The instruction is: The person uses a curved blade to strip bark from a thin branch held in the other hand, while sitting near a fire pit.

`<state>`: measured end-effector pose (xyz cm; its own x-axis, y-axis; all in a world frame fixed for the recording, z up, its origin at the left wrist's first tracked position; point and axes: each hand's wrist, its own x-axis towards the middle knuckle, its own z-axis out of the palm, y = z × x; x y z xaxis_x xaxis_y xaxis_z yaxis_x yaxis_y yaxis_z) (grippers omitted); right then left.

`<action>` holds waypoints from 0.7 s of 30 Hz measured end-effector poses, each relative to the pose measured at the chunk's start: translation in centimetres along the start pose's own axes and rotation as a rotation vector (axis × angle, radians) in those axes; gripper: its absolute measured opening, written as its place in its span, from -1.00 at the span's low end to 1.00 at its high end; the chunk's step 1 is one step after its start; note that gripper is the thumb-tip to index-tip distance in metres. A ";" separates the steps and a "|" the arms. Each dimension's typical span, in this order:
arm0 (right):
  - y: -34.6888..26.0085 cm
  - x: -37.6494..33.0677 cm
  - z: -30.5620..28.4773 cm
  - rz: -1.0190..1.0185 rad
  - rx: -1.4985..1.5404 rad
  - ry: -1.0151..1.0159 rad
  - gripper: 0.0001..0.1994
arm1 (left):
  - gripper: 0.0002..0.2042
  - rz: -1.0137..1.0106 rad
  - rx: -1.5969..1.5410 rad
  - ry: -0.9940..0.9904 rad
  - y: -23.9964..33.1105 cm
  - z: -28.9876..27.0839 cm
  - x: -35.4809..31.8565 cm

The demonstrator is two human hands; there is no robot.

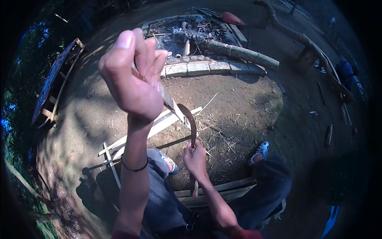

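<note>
My left hand (131, 79) is raised at the upper left, its fingers curled around a split bamboo strip (168, 101). The strip slants down and to the right from the palm. At its lower end is the curved dark blade of a sickle (193, 126); whether the edge touches the strip I cannot tell. My right hand (195, 158) grips the sickle's handle, whose butt shows below the fist. Behind my left forearm, pale bamboo strips (159, 126) lie across the ground. More strips (223, 187) are between my legs.
Ahead, a fire pit edged with stone blocks (199, 68) holds ash and charred wood. A thick bamboo pole (242, 53) rests over its rim. Shavings (221, 133) litter the dirt near my shoe (261, 150). A bench-like frame (59, 85) stands left, a long branch (294, 34) right.
</note>
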<state>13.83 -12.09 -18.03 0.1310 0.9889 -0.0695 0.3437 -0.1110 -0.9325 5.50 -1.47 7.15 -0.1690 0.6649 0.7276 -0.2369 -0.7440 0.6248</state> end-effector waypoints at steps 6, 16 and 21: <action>0.7 -0.6 3.7 0.062 0.079 0.026 -0.88 | -0.59 0.326 0.290 0.170 -1.1 0.9 1.3; -1.2 0.4 3.2 0.051 0.154 0.001 -0.89 | -0.59 0.431 0.548 0.294 -2.9 -0.5 3.5; 3.2 0.3 5.4 0.166 0.029 -0.006 -0.86 | -0.56 0.431 0.648 0.408 -3.1 -0.3 3.7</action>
<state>9.99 -11.65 -22.92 0.1780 0.9578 -0.2257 0.2911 -0.2703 -0.9177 5.30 3.35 7.83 -0.4770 0.1969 0.8566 0.4956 -0.7446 0.4472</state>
